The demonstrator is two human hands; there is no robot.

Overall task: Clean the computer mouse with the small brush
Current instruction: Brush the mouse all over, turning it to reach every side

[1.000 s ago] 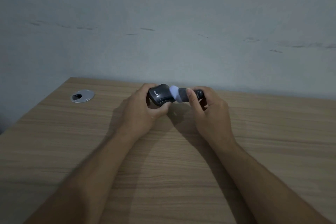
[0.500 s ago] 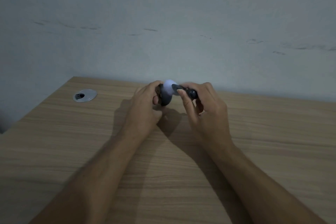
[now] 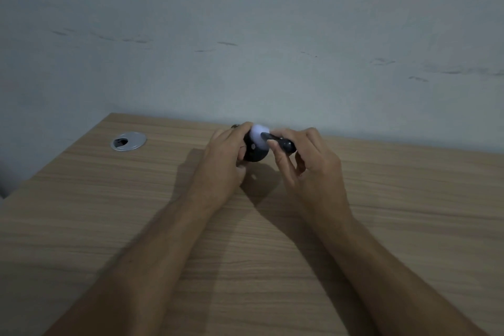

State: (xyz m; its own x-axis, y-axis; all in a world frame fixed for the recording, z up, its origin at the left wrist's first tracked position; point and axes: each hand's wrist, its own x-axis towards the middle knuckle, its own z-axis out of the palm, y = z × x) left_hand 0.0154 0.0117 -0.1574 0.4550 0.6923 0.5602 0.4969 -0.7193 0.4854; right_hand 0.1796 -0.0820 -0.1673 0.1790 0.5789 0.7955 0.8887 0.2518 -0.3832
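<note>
Head view: the left hand (image 3: 227,155) gripped the mouse (image 3: 255,154) above the surface (image 3: 409,199), steadying it while the right hand (image 3: 308,161), closed on the brush (image 3: 275,140), swept its bristles across the mouse.

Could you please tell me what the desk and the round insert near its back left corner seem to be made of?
The desk looks like matte wood-grain laminate: pale, with regular printed-looking streaks, though real wood is possible. The round insert looks like silvery metal or metallised plastic, with a dull sheen.
</note>
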